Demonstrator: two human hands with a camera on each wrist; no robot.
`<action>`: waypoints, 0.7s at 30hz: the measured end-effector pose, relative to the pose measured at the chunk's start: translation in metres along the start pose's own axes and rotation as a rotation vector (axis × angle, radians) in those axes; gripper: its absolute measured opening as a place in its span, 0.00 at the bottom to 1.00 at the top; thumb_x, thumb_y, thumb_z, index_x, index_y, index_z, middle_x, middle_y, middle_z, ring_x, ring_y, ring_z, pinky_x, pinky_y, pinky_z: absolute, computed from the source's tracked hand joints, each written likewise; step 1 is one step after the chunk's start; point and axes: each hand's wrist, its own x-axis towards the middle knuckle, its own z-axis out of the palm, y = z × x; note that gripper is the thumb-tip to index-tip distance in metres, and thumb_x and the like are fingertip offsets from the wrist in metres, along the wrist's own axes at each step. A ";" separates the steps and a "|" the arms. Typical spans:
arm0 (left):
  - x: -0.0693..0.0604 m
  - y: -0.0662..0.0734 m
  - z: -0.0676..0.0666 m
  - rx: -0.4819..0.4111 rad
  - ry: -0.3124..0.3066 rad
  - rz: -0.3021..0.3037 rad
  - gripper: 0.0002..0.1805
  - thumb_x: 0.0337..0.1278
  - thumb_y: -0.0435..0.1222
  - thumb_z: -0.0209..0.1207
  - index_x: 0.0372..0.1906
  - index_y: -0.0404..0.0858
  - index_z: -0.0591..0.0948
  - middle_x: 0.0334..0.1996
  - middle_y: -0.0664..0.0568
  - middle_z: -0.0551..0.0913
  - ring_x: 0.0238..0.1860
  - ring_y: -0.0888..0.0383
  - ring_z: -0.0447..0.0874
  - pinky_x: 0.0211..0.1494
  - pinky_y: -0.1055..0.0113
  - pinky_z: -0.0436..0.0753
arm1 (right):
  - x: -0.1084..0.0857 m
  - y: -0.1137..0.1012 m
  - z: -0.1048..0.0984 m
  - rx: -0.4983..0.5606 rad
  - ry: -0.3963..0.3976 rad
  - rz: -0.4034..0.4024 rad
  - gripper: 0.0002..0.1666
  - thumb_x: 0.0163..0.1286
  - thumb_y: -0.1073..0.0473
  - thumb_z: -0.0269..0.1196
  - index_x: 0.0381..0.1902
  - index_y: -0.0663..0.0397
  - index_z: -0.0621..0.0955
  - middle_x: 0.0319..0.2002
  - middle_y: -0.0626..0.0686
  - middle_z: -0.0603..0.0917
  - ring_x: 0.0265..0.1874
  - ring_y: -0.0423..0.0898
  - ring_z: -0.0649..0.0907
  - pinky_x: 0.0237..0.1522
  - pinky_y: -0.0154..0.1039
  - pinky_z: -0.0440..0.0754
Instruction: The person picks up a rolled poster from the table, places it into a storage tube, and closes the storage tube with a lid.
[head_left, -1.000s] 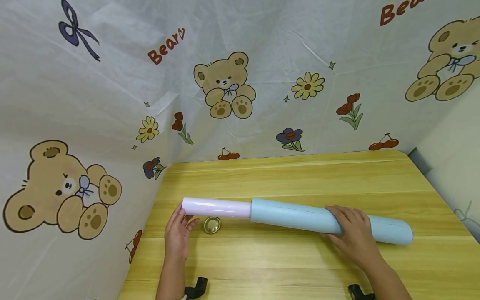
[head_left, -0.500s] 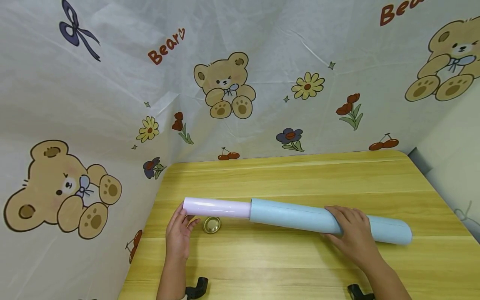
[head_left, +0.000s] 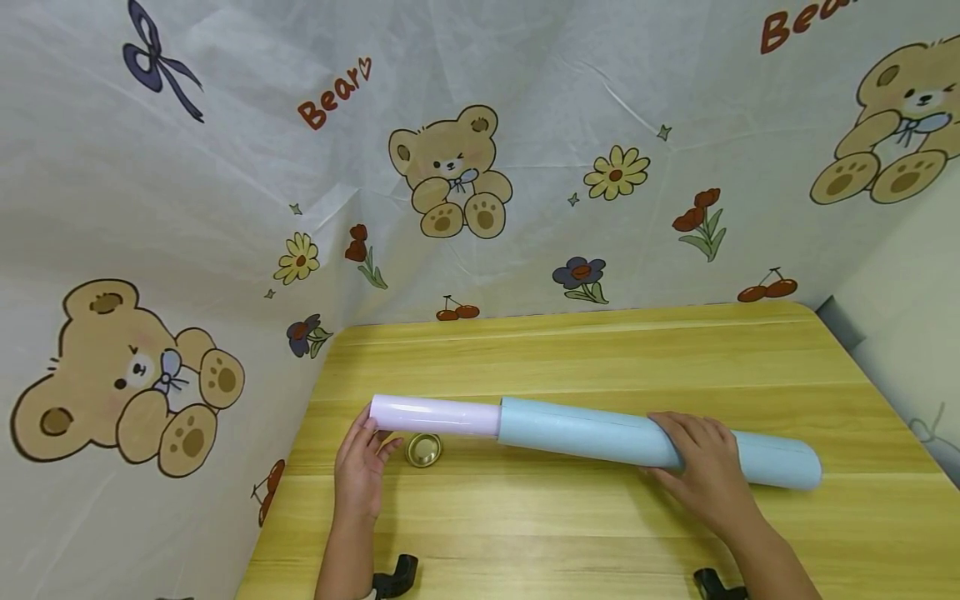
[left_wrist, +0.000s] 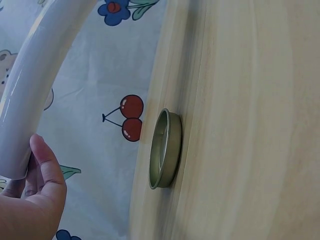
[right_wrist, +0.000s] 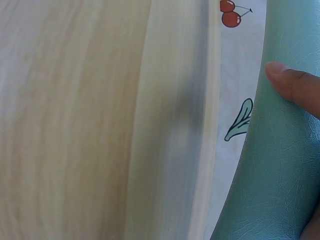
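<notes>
A glossy lilac tube (head_left: 435,415) runs into the left end of a thicker light-blue roll (head_left: 577,429) with a leather-like surface; its inner part is hidden there. My left hand (head_left: 360,475) holds the free left end of the tube, and in the left wrist view the thumb (left_wrist: 46,160) lies along its edge. Around the right part of the roll my right hand (head_left: 705,467) is wrapped from above, thumb on the near side. The right wrist view has just the thumb (right_wrist: 292,85) and a fingertip on the roll. Both pieces slope slightly down to the right.
A small round brass-coloured dish (head_left: 423,450) stands on the wooden table (head_left: 562,533), just below the tube. A white curtain (head_left: 540,100) printed with bears and flowers hangs behind and to the left. Black wrist mounts (head_left: 397,575) show at the bottom.
The lilac tube has slid slightly right, a little deeper into the light-blue roll, with my left hand moving along. The roll has shifted a touch to the left. My right hand keeps its grip.
</notes>
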 end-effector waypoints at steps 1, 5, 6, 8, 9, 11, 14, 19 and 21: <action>0.000 0.000 0.000 0.000 0.002 -0.002 0.27 0.80 0.45 0.46 0.74 0.36 0.66 0.55 0.57 0.79 0.54 0.58 0.80 0.55 0.67 0.84 | 0.000 0.000 0.000 0.000 -0.001 0.001 0.55 0.34 0.55 0.85 0.65 0.50 0.77 0.55 0.58 0.81 0.54 0.59 0.77 0.58 0.63 0.63; 0.000 0.000 0.001 0.003 0.005 -0.007 0.27 0.80 0.45 0.46 0.74 0.36 0.66 0.54 0.57 0.79 0.54 0.58 0.80 0.55 0.67 0.84 | 0.000 0.000 0.001 -0.005 -0.001 -0.001 0.55 0.34 0.54 0.85 0.65 0.51 0.77 0.55 0.58 0.81 0.54 0.59 0.77 0.59 0.63 0.63; 0.000 -0.001 0.001 0.004 0.005 -0.008 0.27 0.80 0.45 0.46 0.74 0.36 0.66 0.54 0.57 0.79 0.54 0.58 0.80 0.55 0.67 0.84 | 0.000 0.000 0.001 -0.006 -0.001 -0.002 0.54 0.34 0.54 0.85 0.64 0.51 0.78 0.55 0.58 0.82 0.54 0.59 0.77 0.59 0.63 0.63; 0.000 -0.001 0.001 0.007 0.004 -0.010 0.27 0.80 0.46 0.46 0.74 0.36 0.66 0.54 0.57 0.79 0.54 0.58 0.80 0.54 0.68 0.84 | 0.000 0.000 0.002 -0.008 0.000 -0.003 0.54 0.34 0.54 0.85 0.64 0.51 0.78 0.55 0.58 0.82 0.54 0.59 0.77 0.59 0.63 0.63; 0.000 -0.002 0.001 0.010 0.002 -0.010 0.27 0.80 0.46 0.46 0.74 0.37 0.66 0.54 0.57 0.79 0.54 0.58 0.80 0.54 0.68 0.84 | 0.001 0.000 0.002 -0.008 -0.001 -0.003 0.54 0.34 0.54 0.85 0.64 0.51 0.78 0.55 0.58 0.81 0.54 0.59 0.77 0.59 0.63 0.63; 0.001 -0.002 0.000 0.013 -0.002 -0.010 0.27 0.80 0.46 0.46 0.74 0.37 0.66 0.55 0.57 0.79 0.54 0.59 0.80 0.54 0.68 0.84 | 0.001 -0.001 0.002 -0.009 -0.002 -0.003 0.54 0.34 0.54 0.85 0.64 0.51 0.78 0.55 0.58 0.81 0.54 0.59 0.77 0.58 0.63 0.63; 0.001 -0.003 0.000 0.013 -0.006 -0.007 0.27 0.80 0.46 0.46 0.74 0.37 0.67 0.55 0.57 0.79 0.54 0.59 0.80 0.54 0.68 0.84 | 0.001 -0.001 0.002 -0.006 -0.003 -0.002 0.54 0.35 0.54 0.85 0.64 0.51 0.78 0.55 0.58 0.81 0.54 0.59 0.77 0.58 0.63 0.63; 0.000 -0.004 0.000 0.011 -0.009 -0.009 0.27 0.80 0.45 0.47 0.74 0.36 0.65 0.55 0.57 0.79 0.54 0.59 0.80 0.54 0.68 0.84 | 0.001 -0.001 0.002 -0.003 -0.008 -0.001 0.54 0.35 0.54 0.85 0.65 0.51 0.77 0.55 0.57 0.81 0.54 0.60 0.76 0.58 0.63 0.63; 0.000 -0.004 0.000 0.012 -0.011 -0.011 0.27 0.80 0.44 0.47 0.74 0.36 0.65 0.55 0.57 0.79 0.54 0.59 0.80 0.55 0.68 0.83 | 0.001 -0.001 0.003 -0.006 -0.011 -0.002 0.54 0.35 0.54 0.85 0.64 0.50 0.77 0.55 0.57 0.81 0.54 0.60 0.76 0.58 0.64 0.63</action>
